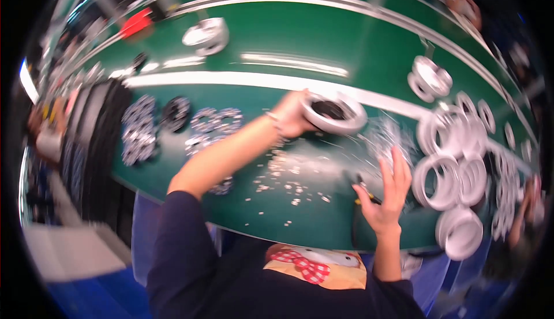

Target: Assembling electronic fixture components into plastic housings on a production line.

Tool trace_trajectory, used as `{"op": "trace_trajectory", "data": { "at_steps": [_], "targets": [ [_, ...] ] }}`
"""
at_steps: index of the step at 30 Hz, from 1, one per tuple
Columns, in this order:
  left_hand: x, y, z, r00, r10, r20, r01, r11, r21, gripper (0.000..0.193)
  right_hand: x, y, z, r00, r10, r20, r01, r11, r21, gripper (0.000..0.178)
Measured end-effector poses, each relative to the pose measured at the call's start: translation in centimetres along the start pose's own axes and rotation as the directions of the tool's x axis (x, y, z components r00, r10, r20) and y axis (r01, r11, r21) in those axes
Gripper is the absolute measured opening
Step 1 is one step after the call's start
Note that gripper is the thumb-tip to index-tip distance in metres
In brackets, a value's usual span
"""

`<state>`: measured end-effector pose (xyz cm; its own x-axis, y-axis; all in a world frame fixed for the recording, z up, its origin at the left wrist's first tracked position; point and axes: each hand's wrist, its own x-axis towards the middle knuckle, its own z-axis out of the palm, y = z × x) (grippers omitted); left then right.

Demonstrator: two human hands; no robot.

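Observation:
My left hand is closed round the near-left edge of a white ring-shaped housing with a dark middle, lifted over the green table. Spread fingers show that my right hand is open and holds nothing. Beside its thumb lies a tool with a yellow and black handle, partly hidden by the hand; its kind is unclear. Just beyond these fingers sits a tangle of thin clear strands. Many small pale bits are scattered on the tabletop below the housing.
Stacked white rings fill the table's right side. Silver round parts and a dark round part stand at left. Past a white rail, the green conveyor carries white assemblies. Dark stacked trays adjoin the left edge.

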<state>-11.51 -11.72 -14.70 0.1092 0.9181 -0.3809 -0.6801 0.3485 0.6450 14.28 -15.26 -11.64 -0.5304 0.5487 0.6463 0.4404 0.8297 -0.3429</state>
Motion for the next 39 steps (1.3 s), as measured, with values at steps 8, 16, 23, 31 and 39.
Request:
{"op": "trace_trajectory", "data": {
  "at_steps": [8,16,23,31,39],
  "targets": [
    [1.3,-0.5,2.8,0.974,-0.195,0.118,0.193,0.981,0.031,0.045,2.4,1.4,-2.2,0.981,-0.04,-0.187,0.053,0.997,0.064,0.063],
    [-1.9,-1.6,5.4,0.838,-0.349,0.419,0.423,0.901,-0.096,0.049,4.9,1.4,-1.6,0.946,-0.258,-0.197,0.298,0.93,0.215,0.042],
    [-4.2,-1.3,5.0,0.879,-0.39,0.275,0.452,0.865,-0.218,0.051,4.7,0.6,-0.2,0.953,-0.183,-0.24,0.24,0.941,0.237,0.042],
    [-6.4,-3.5,5.2,0.954,-0.287,0.086,0.296,0.867,-0.401,0.041,5.4,0.6,-0.8,0.992,-0.094,-0.089,0.118,0.942,0.314,0.051],
    [-6.5,-4.2,4.6,0.918,-0.268,0.294,0.373,0.834,-0.406,0.042,4.9,-0.6,-1.0,0.996,-0.091,-0.021,0.094,0.972,0.215,0.048]
  ]
}}
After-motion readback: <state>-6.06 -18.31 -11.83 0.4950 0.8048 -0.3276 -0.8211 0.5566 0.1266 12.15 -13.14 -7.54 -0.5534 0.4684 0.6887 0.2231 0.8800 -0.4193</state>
